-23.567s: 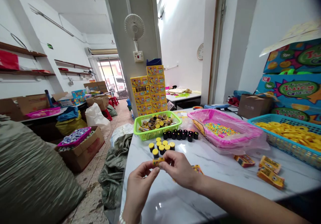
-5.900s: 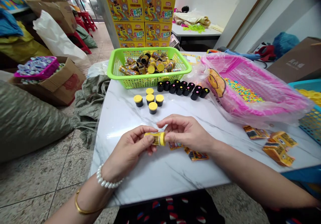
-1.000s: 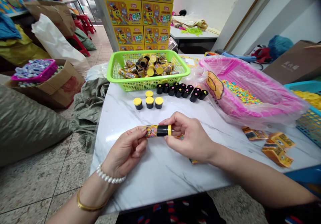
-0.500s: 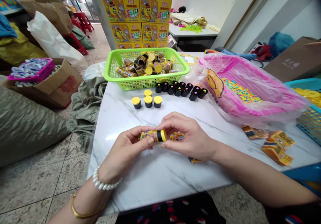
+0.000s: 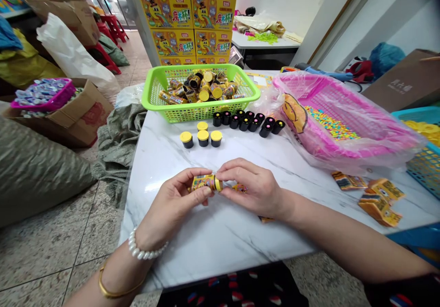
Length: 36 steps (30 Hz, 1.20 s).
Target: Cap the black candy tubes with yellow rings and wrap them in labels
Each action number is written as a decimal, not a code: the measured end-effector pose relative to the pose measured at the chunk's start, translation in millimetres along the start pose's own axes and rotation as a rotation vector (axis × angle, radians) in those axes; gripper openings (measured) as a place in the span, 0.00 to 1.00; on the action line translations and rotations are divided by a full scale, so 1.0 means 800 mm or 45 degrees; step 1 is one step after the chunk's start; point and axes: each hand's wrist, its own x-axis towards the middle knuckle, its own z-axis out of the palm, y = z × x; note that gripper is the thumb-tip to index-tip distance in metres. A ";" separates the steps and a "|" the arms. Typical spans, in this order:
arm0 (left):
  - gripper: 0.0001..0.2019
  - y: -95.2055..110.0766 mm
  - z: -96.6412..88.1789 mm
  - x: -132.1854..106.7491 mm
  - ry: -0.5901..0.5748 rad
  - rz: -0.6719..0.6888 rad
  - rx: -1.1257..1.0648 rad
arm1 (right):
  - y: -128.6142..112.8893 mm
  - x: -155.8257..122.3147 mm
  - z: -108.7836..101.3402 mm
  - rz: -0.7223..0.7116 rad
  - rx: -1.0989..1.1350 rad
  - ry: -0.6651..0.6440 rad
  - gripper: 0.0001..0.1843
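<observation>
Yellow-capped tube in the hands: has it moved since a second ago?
Yes. The tube slid left into the printed sleeve, judged against the capped pots.

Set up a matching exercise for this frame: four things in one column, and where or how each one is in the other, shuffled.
1. wrapped tube
2. green basket
3. pink basket
4. yellow-capped cups

A. lined with clear plastic, coloured candies inside
B. standing on the marble table, on the near side of the green basket
C. held between left hand and right hand
D. heaped with small containers

Pairs: 1-C, 2-D, 3-A, 4-B
</observation>
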 end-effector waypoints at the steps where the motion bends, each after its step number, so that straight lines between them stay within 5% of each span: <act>1: 0.15 0.000 0.000 0.000 0.013 0.015 0.010 | 0.001 -0.001 0.001 0.028 0.031 0.015 0.10; 3: 0.14 0.002 0.000 -0.001 0.047 0.059 0.059 | 0.000 -0.003 0.004 0.187 0.153 0.047 0.09; 6: 0.14 0.003 0.002 -0.004 0.058 0.115 0.138 | -0.006 -0.003 0.009 0.711 0.540 0.053 0.13; 9: 0.14 0.004 0.006 -0.007 0.072 0.151 0.226 | -0.012 0.004 0.010 1.241 0.981 -0.085 0.18; 11: 0.14 0.005 0.007 -0.008 0.074 0.162 0.247 | -0.013 0.010 0.009 1.381 1.140 -0.175 0.22; 16: 0.11 0.002 0.005 -0.003 -0.052 0.065 0.105 | -0.002 0.012 -0.001 1.267 1.180 -0.278 0.24; 24: 0.10 -0.011 0.004 0.003 -0.320 -0.192 -0.090 | 0.005 0.007 -0.006 0.784 1.001 -0.080 0.08; 30: 0.09 -0.008 0.002 0.006 -0.253 -0.207 -0.149 | 0.003 0.006 -0.002 0.840 0.980 -0.110 0.13; 33: 0.11 -0.006 -0.004 0.006 -0.196 -0.178 -0.182 | 0.005 0.004 -0.004 0.672 0.801 -0.185 0.24; 36: 0.12 -0.006 -0.007 0.006 -0.177 -0.141 -0.164 | 0.006 -0.001 -0.002 0.436 0.462 -0.120 0.20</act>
